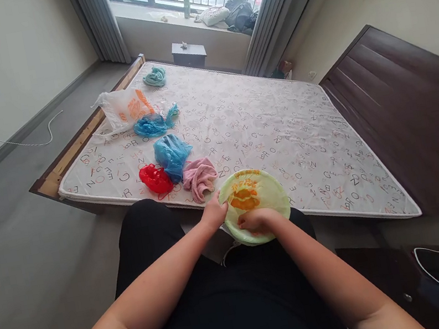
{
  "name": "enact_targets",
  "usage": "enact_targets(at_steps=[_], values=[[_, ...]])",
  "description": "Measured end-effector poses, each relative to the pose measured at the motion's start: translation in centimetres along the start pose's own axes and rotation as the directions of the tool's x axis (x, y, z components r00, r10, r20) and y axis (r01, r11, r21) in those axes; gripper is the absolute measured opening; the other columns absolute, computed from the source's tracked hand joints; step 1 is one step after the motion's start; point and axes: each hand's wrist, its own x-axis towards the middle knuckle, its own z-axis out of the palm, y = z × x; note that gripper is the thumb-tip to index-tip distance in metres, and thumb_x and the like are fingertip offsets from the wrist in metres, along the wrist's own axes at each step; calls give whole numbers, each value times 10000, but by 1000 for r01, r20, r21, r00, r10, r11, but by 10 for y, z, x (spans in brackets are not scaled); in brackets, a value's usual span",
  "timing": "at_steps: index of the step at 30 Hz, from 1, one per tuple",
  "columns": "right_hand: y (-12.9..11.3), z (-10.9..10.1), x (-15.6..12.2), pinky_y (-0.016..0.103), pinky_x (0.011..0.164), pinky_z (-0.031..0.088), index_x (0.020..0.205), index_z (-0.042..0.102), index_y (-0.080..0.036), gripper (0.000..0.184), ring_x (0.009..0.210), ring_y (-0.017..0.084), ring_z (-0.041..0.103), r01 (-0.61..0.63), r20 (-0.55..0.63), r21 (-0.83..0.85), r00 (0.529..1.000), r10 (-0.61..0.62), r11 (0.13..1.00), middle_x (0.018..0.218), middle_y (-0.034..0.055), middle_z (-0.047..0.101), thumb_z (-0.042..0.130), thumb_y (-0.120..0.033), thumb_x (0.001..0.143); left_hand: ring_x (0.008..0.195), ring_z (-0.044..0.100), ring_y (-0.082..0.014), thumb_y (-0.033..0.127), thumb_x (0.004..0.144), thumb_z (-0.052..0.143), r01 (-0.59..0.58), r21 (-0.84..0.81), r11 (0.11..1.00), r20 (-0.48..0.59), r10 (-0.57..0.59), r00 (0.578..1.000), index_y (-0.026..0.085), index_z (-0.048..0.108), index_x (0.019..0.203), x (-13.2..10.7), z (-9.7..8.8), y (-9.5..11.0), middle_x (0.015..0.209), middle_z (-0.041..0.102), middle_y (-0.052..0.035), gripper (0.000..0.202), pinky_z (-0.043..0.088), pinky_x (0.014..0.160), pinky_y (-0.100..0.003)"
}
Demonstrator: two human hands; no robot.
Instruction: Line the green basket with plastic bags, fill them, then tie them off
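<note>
A pale green plastic bag (255, 203) with an orange print lies flattened into a rough round shape at the mattress's near edge. My left hand (213, 214) pinches its left rim, fingers on the plastic. My right hand (255, 222) presses on its lower middle, fingers curled into the folds. Just left of the bag lies a crumpled pink cloth (200, 178), close to my left hand. Beyond it are a red plastic bag (155, 178) and a bunched blue plastic bag (173, 156).
The letter-printed mattress (283, 142) also holds a white-and-orange plastic bag (125, 108), another blue bag (154, 124) and a teal bundle (155, 77). A dark headboard panel (404, 111) stands right, a glass-topped dark side table (437, 285) lower right, a windowsill with belongings beyond.
</note>
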Motion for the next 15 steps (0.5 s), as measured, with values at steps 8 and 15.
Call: enact_targets(at_steps=[8,15], values=[[15,8,-33,406,952,495,1211,763,-187,369,1064,307,706,-14,-81,-51,997,10,999,1167,160,760,480,-352,1041,1208,699,-292,201,936,621,-61,17,998,24,61,998,143,640,1402,0,-4,-2,1320,743,-141,470,524,1066,-388],[-2,12,-53,419,955,486,1185,774,-166,378,1126,335,695,-71,-84,-166,995,57,984,1210,171,755,527,-402,1024,1177,710,-274,202,937,605,-68,21,998,24,67,997,181,669,1341,-2,-3,0,1280,761,-108,409,542,1028,-364]])
